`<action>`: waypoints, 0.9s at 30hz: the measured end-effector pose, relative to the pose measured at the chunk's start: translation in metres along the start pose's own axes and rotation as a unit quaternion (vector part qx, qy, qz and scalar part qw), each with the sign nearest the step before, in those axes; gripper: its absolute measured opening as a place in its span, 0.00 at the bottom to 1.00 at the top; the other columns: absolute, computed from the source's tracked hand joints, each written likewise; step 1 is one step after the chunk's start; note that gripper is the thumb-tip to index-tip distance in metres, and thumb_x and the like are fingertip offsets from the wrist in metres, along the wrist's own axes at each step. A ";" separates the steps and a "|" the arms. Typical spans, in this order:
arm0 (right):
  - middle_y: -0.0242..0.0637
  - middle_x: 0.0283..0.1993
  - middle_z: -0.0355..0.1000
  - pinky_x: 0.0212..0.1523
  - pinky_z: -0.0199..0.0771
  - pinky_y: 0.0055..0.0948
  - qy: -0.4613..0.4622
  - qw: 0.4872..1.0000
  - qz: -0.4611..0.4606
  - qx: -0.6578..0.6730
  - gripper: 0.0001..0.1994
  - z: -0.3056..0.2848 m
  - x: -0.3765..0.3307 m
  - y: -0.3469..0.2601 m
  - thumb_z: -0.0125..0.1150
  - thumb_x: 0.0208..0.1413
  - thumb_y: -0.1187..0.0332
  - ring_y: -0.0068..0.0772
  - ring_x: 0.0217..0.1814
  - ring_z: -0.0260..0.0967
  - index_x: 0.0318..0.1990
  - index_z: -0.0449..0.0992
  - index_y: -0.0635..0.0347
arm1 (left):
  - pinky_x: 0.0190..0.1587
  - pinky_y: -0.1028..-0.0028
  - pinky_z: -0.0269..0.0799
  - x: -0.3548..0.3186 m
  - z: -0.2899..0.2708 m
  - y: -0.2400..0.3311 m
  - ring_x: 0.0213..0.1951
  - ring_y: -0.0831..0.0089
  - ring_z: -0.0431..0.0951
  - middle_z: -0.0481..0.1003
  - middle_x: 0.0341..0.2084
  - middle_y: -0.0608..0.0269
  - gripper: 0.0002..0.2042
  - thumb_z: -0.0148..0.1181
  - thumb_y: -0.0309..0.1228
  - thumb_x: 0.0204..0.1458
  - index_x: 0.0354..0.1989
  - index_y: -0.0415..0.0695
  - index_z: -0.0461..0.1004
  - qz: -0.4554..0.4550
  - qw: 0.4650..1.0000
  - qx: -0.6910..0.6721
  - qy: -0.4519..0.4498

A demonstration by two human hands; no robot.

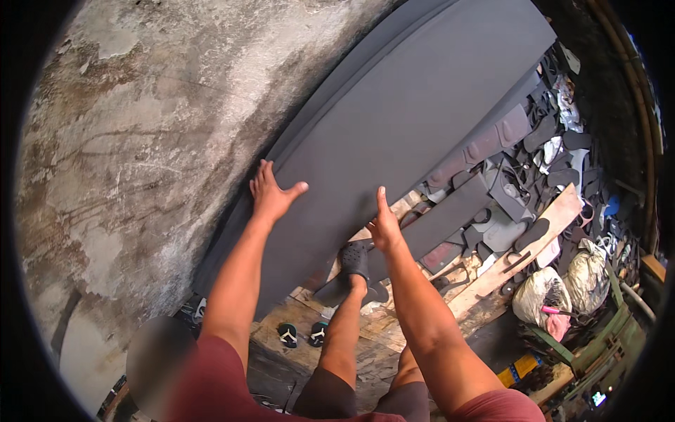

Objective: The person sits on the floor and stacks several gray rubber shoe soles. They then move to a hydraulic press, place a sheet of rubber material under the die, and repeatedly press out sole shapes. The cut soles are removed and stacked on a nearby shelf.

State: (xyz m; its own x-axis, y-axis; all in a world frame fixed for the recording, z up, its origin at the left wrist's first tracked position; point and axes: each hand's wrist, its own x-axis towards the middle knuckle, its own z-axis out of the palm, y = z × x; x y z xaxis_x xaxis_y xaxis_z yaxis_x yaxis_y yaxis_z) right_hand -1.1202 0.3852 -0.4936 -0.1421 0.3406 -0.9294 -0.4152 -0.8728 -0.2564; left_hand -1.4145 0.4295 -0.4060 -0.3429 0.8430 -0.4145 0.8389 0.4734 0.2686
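Stacked dark sheets [394,119] and scattered sole-shaped pieces [532,234] show a workshop.

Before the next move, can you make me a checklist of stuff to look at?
1. Left hand at the left edge of the large, flat, dark grey sheet: ok, it is spread open there.
2. Right hand at the sheet's right edge: ok, it is by that edge.
3. Tight hold by both hands: cannot tell, a still picture does not show that.
4. Black clog with holes well away from the sheet: not ok, it is right by the edge.
5. Space to the right tidy: not ok, flat, dark scraps lie heaped there.
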 end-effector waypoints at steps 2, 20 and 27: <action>0.48 0.78 0.55 0.76 0.49 0.52 0.049 0.998 -0.034 -0.007 0.57 0.032 -0.011 -0.011 0.49 0.55 0.21 0.50 0.78 0.53 0.77 0.51 0.62 | 0.77 0.47 0.41 -0.006 -0.003 0.015 0.76 0.44 0.49 0.54 0.74 0.44 0.60 0.75 0.60 0.42 0.76 0.38 0.48 -0.038 0.999 -0.013 -0.036; 0.45 0.62 0.74 0.64 0.77 0.47 -0.076 0.943 -0.253 0.200 0.24 -0.063 -0.003 -0.008 0.47 0.73 0.53 0.44 0.62 0.74 0.67 0.69 0.58 | 0.48 0.61 0.83 -0.212 -0.111 0.092 0.48 0.51 0.84 0.79 0.52 0.47 0.37 0.76 0.32 0.41 0.63 0.41 0.68 0.247 0.955 -0.096 -0.132; 0.44 0.54 0.77 0.52 0.80 0.39 -0.079 0.962 -0.222 0.137 0.24 0.010 -0.051 -0.096 0.54 0.70 0.52 0.42 0.52 0.78 0.63 0.70 0.61 | 0.46 0.56 0.82 -0.216 -0.168 0.056 0.43 0.48 0.85 0.81 0.48 0.49 0.36 0.78 0.38 0.44 0.62 0.42 0.69 0.169 0.979 -0.055 -0.100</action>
State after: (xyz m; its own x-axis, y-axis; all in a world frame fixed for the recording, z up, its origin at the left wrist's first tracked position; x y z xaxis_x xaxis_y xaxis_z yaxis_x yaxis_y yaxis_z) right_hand -1.0816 0.4550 -0.4190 -0.0215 0.7271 -0.6862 -0.6851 -0.5106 -0.5196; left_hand -1.3646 0.3172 -0.1551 0.0454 0.8949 -0.4440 0.8364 0.2089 0.5067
